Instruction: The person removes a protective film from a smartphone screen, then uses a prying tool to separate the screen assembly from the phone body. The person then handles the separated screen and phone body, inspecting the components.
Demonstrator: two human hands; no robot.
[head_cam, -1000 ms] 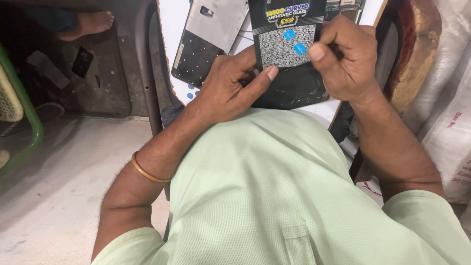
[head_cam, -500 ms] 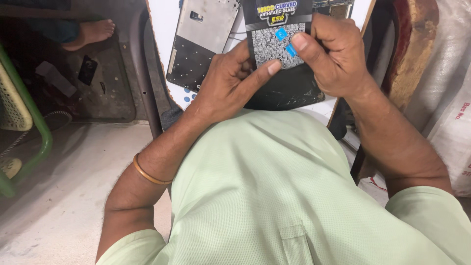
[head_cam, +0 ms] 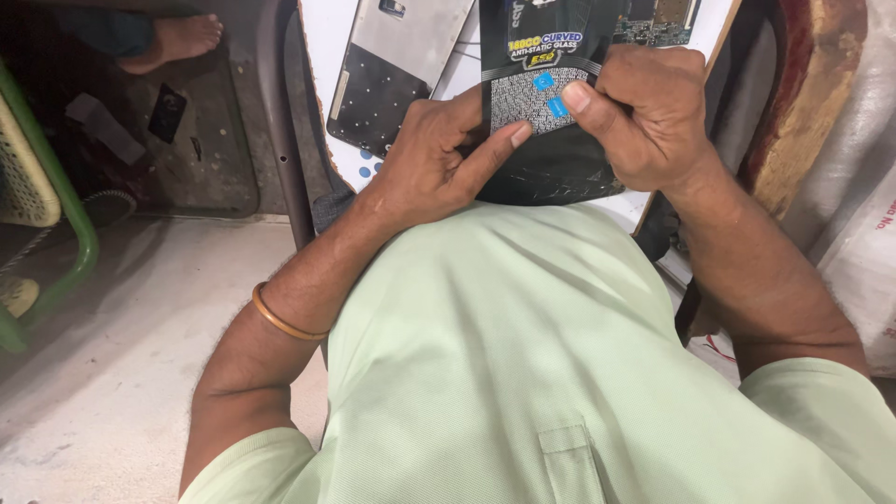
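- A black packet [head_cam: 551, 140] sits at the upper centre of the frame, above the person's green shirt [head_cam: 560, 373]. It is dark and glossy, with a speckled grey patch in its middle, a printed label above that, and faint curved lines across its lower part.
- Two small blue tabs [head_cam: 551, 93] lie on the grey patch, one just above the other.
- The left hand [head_cam: 439, 159] touches the packet's left edge; its fingers are curled, and one straight finger [head_cam: 499, 145] lies across the packet's face, its tip by the grey patch.
- The right hand [head_cam: 644, 117] closes on the packet's right side, its thumb [head_cam: 583, 98] pressed right beside the lower blue tab. It may be pinching that tab, though the view is too small to be sure.
- One metal phone frame [head_cam: 397, 65] lies at upper centre-left on a white board [head_cam: 322, 56], just left of the packet and apart from it.
- One circuit board [head_cam: 658, 19] peeks out at the top edge, behind the packet.
- One bangle [head_cam: 280, 317] rings the left forearm.
- One bare foot [head_cam: 177, 37] of another person shows at upper left.
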